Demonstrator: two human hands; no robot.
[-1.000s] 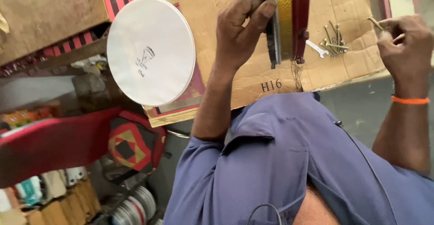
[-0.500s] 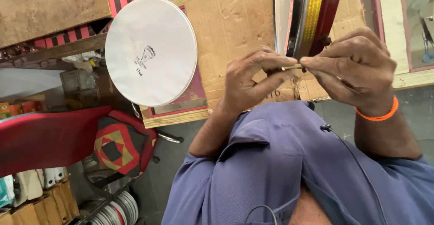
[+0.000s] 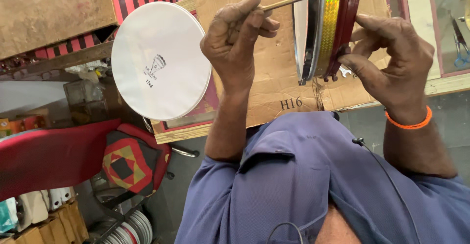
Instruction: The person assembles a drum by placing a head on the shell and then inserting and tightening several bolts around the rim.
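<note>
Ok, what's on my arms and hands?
No gloves on the left hand or right hand. An orange wristband circles the right wrist. Blue-violet shirt sleeves end near the elbows; a black clip microphone hangs on the shirt.

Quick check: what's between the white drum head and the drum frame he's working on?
In the head view, the left hand holding a brass rod, over brown cardboard, lies between the white drum head and the drum frame.

His left hand (image 3: 235, 40) pinches a brass rod (image 3: 283, 2) beside the drum (image 3: 327, 28); right hand (image 3: 391, 60) fingertips (image 3: 350, 60) grip its red rim.
</note>
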